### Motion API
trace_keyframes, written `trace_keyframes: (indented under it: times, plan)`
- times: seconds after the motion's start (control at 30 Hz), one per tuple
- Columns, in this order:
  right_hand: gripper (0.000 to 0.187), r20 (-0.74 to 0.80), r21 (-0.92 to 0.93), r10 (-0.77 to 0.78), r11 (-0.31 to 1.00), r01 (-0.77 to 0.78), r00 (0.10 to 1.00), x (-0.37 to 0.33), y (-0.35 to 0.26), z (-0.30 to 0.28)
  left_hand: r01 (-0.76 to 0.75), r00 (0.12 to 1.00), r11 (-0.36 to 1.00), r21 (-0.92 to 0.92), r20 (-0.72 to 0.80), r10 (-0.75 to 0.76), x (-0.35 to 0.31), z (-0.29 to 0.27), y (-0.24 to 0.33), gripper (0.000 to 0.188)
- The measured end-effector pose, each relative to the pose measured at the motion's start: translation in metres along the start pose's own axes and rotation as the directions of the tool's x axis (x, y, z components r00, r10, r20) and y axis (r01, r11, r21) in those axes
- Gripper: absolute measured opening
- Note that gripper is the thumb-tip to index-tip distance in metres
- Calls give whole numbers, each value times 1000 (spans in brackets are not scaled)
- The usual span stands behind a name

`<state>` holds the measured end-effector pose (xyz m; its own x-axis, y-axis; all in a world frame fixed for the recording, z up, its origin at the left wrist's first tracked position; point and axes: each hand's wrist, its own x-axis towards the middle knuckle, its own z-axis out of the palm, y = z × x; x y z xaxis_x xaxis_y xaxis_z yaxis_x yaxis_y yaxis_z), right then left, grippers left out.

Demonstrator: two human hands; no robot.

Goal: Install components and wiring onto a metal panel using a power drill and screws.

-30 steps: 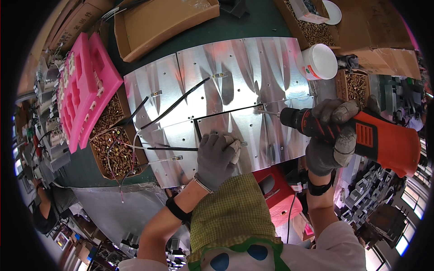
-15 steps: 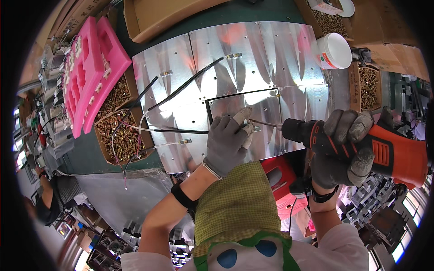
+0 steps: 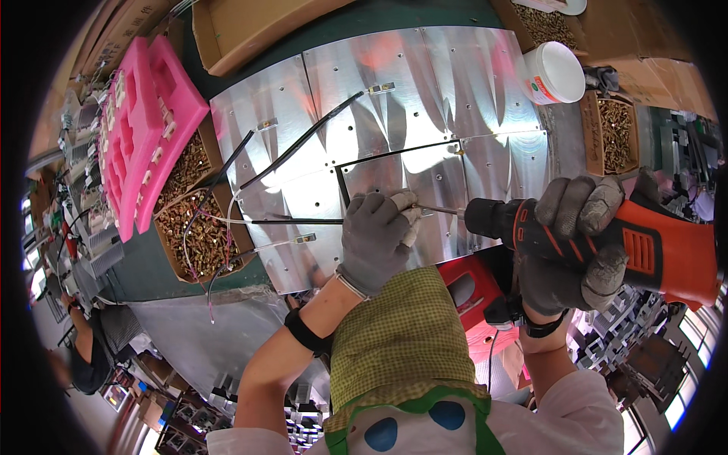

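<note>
In my right hand point(image 3: 580, 243), which wears a grey glove, is an orange and black power drill point(image 3: 652, 246) with a long thin bit point(image 3: 444, 210) pointing left. The bit's tip meets the fingertips of my gloved left hand point(image 3: 378, 235). Those fingers are pinched together low over a shiny metal plate point(image 3: 387, 178); whatever small thing they hold is too hidden to make out. A black-sleeved cable point(image 3: 296, 221) runs under or beside my left hand. Other black cables point(image 3: 303, 140) lie across the neighbouring plates, ending in small metal tabs point(image 3: 381, 89).
Cardboard boxes of brass-coloured screws stand at left point(image 3: 197, 239) and right point(image 3: 616, 133). Pink foam pieces point(image 3: 144, 136) lean at the left. A white tub point(image 3: 557, 72) sits by the plates' far right corner. A cardboard tray point(image 3: 265, 30) lies behind. Another person's arm point(image 3: 80, 326) shows far left.
My left fingers have closed together at the bit's tip, where they were more spread. The drill has shifted slightly left and up in the picture, as has the view of the plates.
</note>
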<state>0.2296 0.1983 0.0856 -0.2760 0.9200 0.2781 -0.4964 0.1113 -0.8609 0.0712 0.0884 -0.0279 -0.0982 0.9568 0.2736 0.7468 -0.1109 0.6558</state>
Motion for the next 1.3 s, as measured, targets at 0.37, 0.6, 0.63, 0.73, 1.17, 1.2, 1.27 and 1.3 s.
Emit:
trace_keyframes:
  times: [0.37, 0.6, 0.63, 0.73, 1.17, 1.2, 1.27, 1.3]
  plan:
    - [56, 178, -34, -17, 999, 24, 984, 13, 8, -12, -20, 999, 1000, 3, -29, 20, 0, 1, -1, 15]
    - [54, 290, -50, -20, 998, 36, 957, 20, 13, -20, -1, 1000, 1000, 0, 0, 1, 1, 0, 1, 16]
    - [53, 305, -54, -20, 998, 38, 952, 23, 15, -20, 2, 1000, 1000, -1, -3, -2, 1, 0, 1, 16]
    - [52, 355, -59, -14, 998, 38, 935, 14, 6, -26, 34, 998, 999, 9, -45, -33, 2, 1, 4, 17]
    - [48, 568, -71, -8, 996, 59, 823, -3, -12, -31, 41, 999, 999, -4, -16, -41, 0, -1, 2, 16]
    - [48, 585, -72, -6, 996, 60, 811, -1, -9, -30, 34, 999, 999, -6, -18, -34, 1, -1, 2, 16]
    - [47, 618, -74, -2, 995, 61, 787, -1, -8, -31, 30, 999, 1000, -9, -24, -30, 1, 0, 2, 16]
    - [47, 634, -74, -2, 995, 63, 773, 2, -5, -27, 26, 999, 999, -19, -24, -26, 1, 0, 2, 16]
